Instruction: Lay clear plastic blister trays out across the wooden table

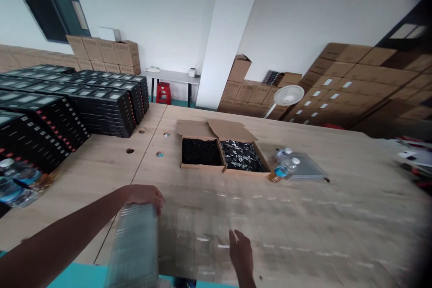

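My left hand (146,195) is closed over the far end of a stack of clear plastic pieces (137,245), which looks greyish and is smeared by motion. The stack extends over the table's near edge. To the right, my right hand (241,252) is held low over rows of clear plastic pieces (270,220) laid out across the tabletop. Its thumb and fingers are apart, and nothing shows between them. Blur hides the exact kind of the plastic pieces.
Beyond my hands stand two open cardboard boxes, one of black small parts (200,152), one of black-and-silver small parts (241,155). Plastic bottles (285,168) and a flat clear stack (307,166) are right of them. Tall stacks of black cases (101,110) occupy the left.
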`<state>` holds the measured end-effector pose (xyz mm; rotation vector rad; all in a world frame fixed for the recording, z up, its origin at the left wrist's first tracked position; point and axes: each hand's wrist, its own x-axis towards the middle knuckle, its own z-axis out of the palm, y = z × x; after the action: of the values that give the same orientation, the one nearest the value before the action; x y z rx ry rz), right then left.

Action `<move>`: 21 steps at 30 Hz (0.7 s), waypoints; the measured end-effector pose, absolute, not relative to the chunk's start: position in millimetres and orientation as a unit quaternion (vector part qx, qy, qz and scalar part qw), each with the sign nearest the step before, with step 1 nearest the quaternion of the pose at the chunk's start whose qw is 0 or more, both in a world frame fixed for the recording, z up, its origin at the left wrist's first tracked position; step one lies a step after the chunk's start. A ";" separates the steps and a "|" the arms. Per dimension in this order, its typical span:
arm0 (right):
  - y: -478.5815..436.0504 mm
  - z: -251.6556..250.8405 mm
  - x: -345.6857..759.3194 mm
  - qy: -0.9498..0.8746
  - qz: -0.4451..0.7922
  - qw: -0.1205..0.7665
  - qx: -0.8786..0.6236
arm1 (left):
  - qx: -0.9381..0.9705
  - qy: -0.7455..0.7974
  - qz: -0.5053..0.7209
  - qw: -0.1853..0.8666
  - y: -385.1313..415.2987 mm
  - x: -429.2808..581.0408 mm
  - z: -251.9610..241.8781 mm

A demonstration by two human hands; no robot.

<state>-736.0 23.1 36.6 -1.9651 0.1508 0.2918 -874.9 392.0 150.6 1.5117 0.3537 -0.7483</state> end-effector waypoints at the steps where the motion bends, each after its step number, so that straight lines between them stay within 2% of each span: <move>1: 38.8 46.5 -745.8 0.046 0.127 0.532 -0.836 | 0.665 0.158 -0.331 0.650 390.7 -873.6 151.5; 3: 77.9 72.8 -775.4 -0.037 0.198 0.534 -0.821 | 0.666 0.161 -0.332 0.648 387.6 -870.3 152.8; 7: 157.2 124.2 -845.1 -0.198 0.370 0.599 -0.682 | 0.675 0.149 -0.336 0.640 381.8 -862.5 152.8; 11: 185.2 141.0 -869.6 -0.162 0.370 0.639 -0.655 | 0.693 0.129 -0.333 0.627 382.0 -861.6 150.9; 16: 179.6 127.3 -866.5 -0.078 0.377 0.690 -0.613 | 0.714 0.152 -0.315 0.607 385.5 -868.0 153.6; 21: 161.5 111.3 -858.7 0.008 0.378 0.747 -0.546 | 0.679 0.193 -0.318 0.633 385.2 -874.7 161.7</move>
<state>-858.7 161.5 111.3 -1.1952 0.0166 0.8261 -874.7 385.2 161.7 1.5538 0.4409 -0.7286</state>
